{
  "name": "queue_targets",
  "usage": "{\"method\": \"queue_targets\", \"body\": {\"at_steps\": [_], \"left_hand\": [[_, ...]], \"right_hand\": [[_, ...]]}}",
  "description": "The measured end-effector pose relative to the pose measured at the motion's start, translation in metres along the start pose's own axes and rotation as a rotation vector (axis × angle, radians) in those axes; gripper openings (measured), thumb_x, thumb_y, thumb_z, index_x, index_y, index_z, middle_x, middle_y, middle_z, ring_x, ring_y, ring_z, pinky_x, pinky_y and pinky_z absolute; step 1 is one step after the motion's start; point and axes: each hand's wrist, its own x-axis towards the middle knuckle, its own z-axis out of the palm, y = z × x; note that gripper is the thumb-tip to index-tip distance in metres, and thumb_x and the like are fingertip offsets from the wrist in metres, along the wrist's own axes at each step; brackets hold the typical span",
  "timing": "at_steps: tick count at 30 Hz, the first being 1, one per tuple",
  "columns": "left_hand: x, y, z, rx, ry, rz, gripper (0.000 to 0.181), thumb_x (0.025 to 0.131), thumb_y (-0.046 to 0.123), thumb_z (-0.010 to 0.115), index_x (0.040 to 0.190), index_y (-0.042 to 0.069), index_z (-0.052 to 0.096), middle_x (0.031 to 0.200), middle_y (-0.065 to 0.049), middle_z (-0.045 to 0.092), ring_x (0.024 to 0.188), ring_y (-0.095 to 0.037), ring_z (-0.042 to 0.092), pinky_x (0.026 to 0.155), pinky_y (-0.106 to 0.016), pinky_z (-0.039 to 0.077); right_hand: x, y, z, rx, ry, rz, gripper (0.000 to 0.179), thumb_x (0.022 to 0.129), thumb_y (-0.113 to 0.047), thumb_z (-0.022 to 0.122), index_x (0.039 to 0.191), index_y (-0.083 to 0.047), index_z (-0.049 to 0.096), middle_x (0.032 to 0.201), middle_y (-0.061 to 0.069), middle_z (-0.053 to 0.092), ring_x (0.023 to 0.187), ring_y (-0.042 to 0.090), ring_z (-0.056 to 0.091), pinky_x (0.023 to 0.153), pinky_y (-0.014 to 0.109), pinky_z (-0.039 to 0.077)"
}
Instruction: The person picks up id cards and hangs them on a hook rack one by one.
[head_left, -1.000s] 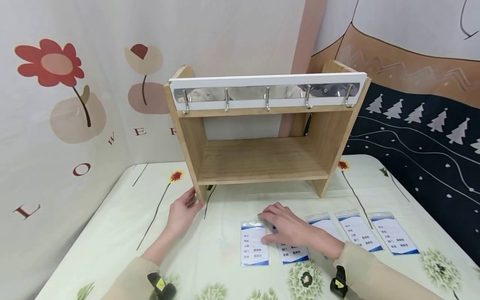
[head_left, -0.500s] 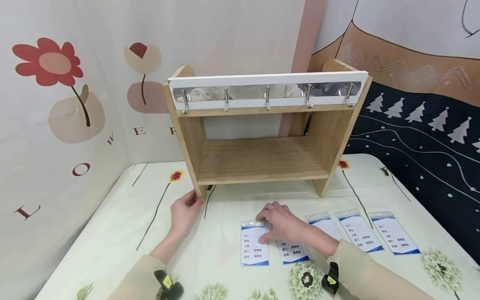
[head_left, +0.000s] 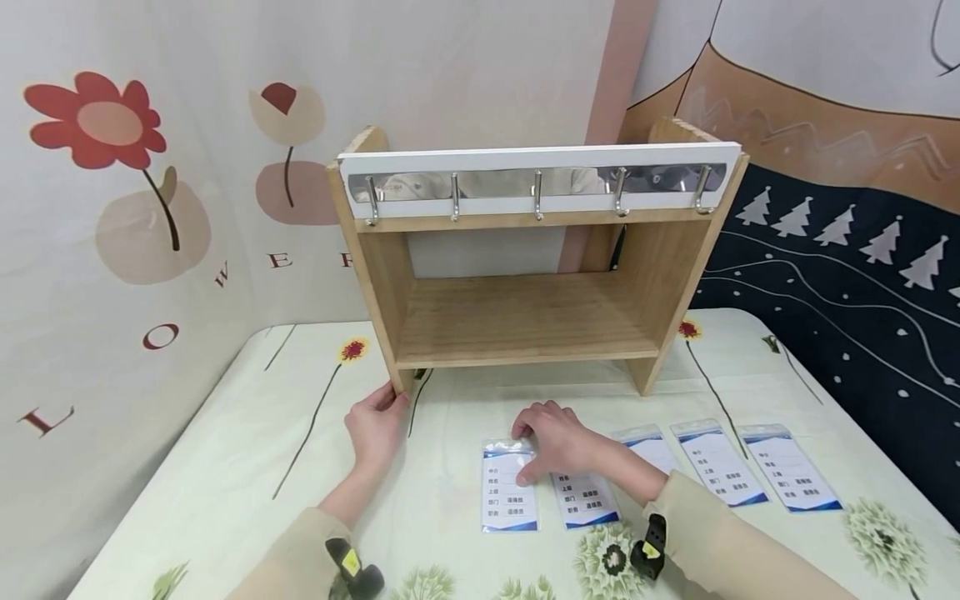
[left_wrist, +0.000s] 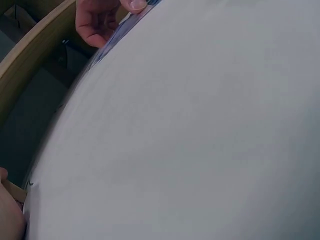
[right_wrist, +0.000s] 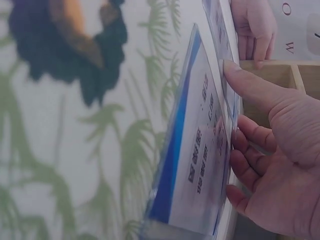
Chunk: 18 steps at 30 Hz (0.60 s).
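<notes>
A wooden shelf (head_left: pixel 525 321) stands on the cloth-covered table, and my left hand (head_left: pixel 375 429) grips the bottom of its left side panel, thumb in front. In the left wrist view a wooden edge (left_wrist: pixel 14 192) shows between thumb and finger at lower left. My right hand (head_left: pixel 561 442) is bent over the leftmost ID badge (head_left: pixel 510 504), its thumb touching the badge's right edge and its fingers curved near the top. That badge lies flat. Under the same hand and partly hidden is a second ID badge (head_left: pixel 588 504), seen large in the right wrist view.
More ID badges in clear sleeves, including the rightmost badge (head_left: pixel 791 475), lie in a row to the right. A white rail (head_left: pixel 495 158) with several metal hooks (head_left: pixel 537 196) runs across the shelf's top front. Printed curtains (head_left: pixel 187 375) hang behind and beside the table.
My right hand has shifted slightly left and its fingers have bent a little more over the leftmost badge. The left hand stays at the shelf panel; the badges lie in place.
</notes>
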Motion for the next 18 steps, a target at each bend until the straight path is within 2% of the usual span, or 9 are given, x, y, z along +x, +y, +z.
{"method": "queue_targets", "body": {"at_steps": [8, 13, 18], "left_hand": [[-0.0043, 0.0017, 0.001, -0.045, 0.027, -0.026, 0.035, 0.094, 0.0, 0.068, 0.128, -0.008, 0.065, 0.119, -0.025, 0.068, 0.109, -0.037, 0.07, 0.086, -0.029, 0.058], [-0.0048, 0.0011, 0.0026, -0.045, 0.037, -0.023, 0.035, 0.094, 0.0, 0.068, 0.128, -0.006, 0.066, 0.119, -0.024, 0.069, 0.108, -0.036, 0.071, 0.086, -0.03, 0.058], [-0.0046, 0.0003, 0.0028, -0.033, 0.034, -0.007, 0.035, 0.094, 0.002, 0.069, 0.127, -0.007, 0.066, 0.118, -0.024, 0.069, 0.106, -0.036, 0.071, 0.084, -0.03, 0.059]], "right_hand": [[0.0009, -0.0012, -0.0001, 0.01, -0.024, -0.017, 0.052, 0.072, -0.027, 0.095, 0.113, -0.014, 0.065, 0.097, -0.009, 0.058, 0.093, 0.017, 0.048, 0.089, 0.041, 0.041], [-0.0014, 0.0005, 0.0, 0.021, -0.019, -0.043, 0.057, 0.074, -0.027, 0.093, 0.123, -0.011, 0.069, 0.105, -0.008, 0.061, 0.096, 0.017, 0.048, 0.092, 0.045, 0.04], [-0.0041, 0.0027, 0.0028, 0.027, 0.014, -0.068, 0.056, 0.075, -0.025, 0.093, 0.124, -0.011, 0.07, 0.107, -0.006, 0.06, 0.098, 0.018, 0.047, 0.093, 0.047, 0.039]]}}
